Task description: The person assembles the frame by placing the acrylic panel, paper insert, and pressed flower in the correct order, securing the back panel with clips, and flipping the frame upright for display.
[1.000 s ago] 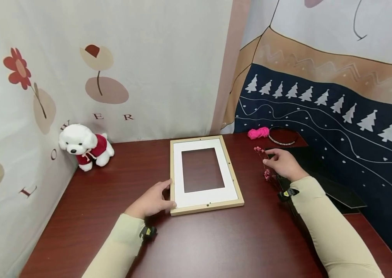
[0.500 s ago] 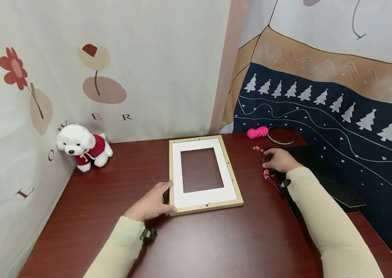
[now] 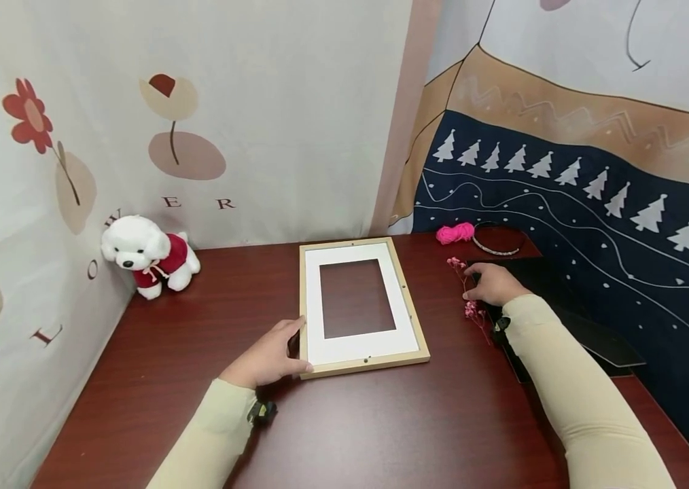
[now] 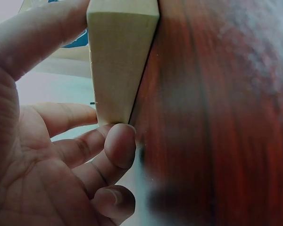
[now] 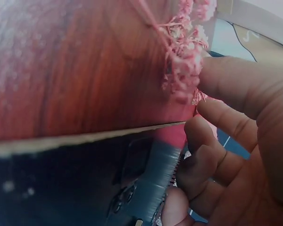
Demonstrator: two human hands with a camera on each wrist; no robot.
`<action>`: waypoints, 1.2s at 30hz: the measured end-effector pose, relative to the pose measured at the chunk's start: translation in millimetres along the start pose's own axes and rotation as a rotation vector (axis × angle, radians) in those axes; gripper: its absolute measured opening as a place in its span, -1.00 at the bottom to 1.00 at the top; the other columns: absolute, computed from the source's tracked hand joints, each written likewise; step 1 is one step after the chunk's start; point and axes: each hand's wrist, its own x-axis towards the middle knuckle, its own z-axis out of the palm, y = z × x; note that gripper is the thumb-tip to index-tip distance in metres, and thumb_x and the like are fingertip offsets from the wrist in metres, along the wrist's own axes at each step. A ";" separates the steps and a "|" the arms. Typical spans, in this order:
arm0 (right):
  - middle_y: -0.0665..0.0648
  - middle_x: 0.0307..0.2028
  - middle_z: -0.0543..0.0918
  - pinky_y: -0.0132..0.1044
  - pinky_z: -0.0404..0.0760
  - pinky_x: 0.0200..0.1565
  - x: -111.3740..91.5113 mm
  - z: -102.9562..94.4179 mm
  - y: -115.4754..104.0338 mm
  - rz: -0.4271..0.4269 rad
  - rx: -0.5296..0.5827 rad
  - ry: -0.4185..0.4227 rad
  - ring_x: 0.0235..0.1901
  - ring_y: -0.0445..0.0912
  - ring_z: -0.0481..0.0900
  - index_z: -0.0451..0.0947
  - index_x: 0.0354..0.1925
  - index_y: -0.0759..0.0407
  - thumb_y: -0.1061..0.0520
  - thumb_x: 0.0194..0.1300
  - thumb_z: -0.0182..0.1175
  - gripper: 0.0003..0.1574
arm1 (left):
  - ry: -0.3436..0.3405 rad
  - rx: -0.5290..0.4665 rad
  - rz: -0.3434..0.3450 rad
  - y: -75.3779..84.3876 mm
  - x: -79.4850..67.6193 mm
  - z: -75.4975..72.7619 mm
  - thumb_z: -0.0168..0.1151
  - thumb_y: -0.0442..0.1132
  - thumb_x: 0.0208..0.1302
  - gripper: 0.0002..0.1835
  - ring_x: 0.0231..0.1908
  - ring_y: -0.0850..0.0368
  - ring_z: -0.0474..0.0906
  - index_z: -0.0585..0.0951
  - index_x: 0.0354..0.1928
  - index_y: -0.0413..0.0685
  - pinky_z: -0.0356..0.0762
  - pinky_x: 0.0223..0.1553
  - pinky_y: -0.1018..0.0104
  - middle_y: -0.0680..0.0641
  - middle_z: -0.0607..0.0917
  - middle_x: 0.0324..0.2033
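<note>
A pale wooden picture frame [image 3: 364, 367] with a white mat [image 3: 344, 348] lies flat on the dark red table. At its lower left, my left hand [image 3: 268, 356] grips the side: the thumb rests on the near corner and the fingers lie along the left edge. The left wrist view shows fingertips against the wooden edge [image 4: 118, 61]. To the right, my right hand [image 3: 494, 284] is at a sprig of pink dried flowers [image 3: 471, 310], thumb and forefinger apart beside its stem. In the right wrist view the thumb is close against the flower heads [image 5: 186, 66].
A black backing board [image 3: 524, 268] with a raised flap [image 3: 610, 345] lies under and beyond my right hand. Behind it are a pink yarn bundle [image 3: 456, 233] and a dark hoop [image 3: 497, 252]. A white plush dog [image 3: 136, 243] stands at the back left by the curtain.
My right hand's thumb and forefinger have spread farther apart beside the flower stem, and the wrist has turned slightly. My left hand keeps its place on the picture frame.
</note>
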 end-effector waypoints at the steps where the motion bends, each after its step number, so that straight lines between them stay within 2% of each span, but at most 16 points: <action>1: 0.48 0.29 0.56 0.34 0.53 0.26 0.4 0.5 -0.1 0.000 -0.006 0.001 0.08 0.26 0.58 0.48 0.38 0.32 0.06 0.29 0.49 -0.20 | -0.002 -0.002 -0.004 -0.1 0.0 0.0 0.63 -0.07 0.11 0.14 0.48 -0.23 0.34 0.19 0.62 -0.29 0.36 0.45 -0.13 -0.34 0.34 0.51; 11: 0.46 0.24 0.60 0.33 0.57 0.20 0.1 1.7 -0.4 0.012 -0.031 0.018 0.01 0.24 0.59 0.48 0.36 0.29 0.07 0.27 0.50 -0.22 | -0.005 -0.008 -0.027 -3.5 2.5 1.9 0.63 -0.06 0.13 0.15 0.48 -0.20 0.35 0.17 0.65 -0.22 0.38 0.44 -0.11 -0.31 0.31 0.54; 21: 0.38 0.01 0.70 0.10 0.66 -0.07 1.3 2.7 -2.1 0.002 -0.058 0.023 -0.20 0.14 0.59 0.51 0.29 0.25 0.07 0.29 0.49 -0.31 | -0.004 -0.017 -0.025 -2.6 1.2 0.5 0.63 -0.07 0.13 0.15 0.48 -0.20 0.35 0.17 0.65 -0.22 0.37 0.45 -0.12 -0.32 0.31 0.54; 30: 0.44 0.13 0.66 0.27 0.62 0.11 -4.7 -0.7 -10.3 -0.019 -0.102 0.023 -0.08 0.20 0.61 0.54 0.27 0.33 0.08 0.31 0.47 -0.34 | -0.006 -0.004 -0.019 -2.4 0.6 -1.2 0.63 -0.05 0.13 0.14 0.48 -0.20 0.35 0.17 0.64 -0.23 0.37 0.45 -0.11 -0.32 0.32 0.54; 36: 0.45 0.14 0.66 0.31 0.59 0.18 -7.4 -2.1 -14.8 -0.025 -0.137 0.024 -0.01 0.23 0.62 0.55 0.25 0.38 0.10 0.33 0.45 -0.37 | -0.011 -0.012 -0.020 -0.8 -0.1 -2.2 0.62 -0.05 0.14 0.14 0.49 -0.20 0.34 0.16 0.65 -0.23 0.36 0.46 -0.11 -0.32 0.31 0.54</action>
